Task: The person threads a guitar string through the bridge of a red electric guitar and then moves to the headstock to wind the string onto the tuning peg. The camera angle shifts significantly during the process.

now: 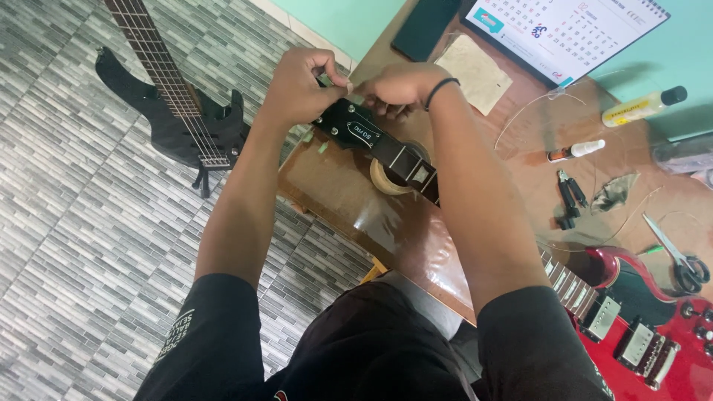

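Both hands, left [297, 83] and right [401, 85], pinch closed grips at the glossy black guitar headstock [355, 128], propped over the brown tabletop [349, 193]; what the fingertips hold is hidden

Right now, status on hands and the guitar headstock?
Left hand and right hand both pinching at the black headstock. Neck rests on tape roll. Loose strings and pliers aside.

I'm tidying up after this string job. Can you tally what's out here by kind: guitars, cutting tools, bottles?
Guitars: 2 – red guitar, black bass
Cutting tools: 2 – pliers, scissors
Bottles: 2 – yellow bottle, white bottle
Total: 6
Left hand and right hand are both at the red guitar's headstock.
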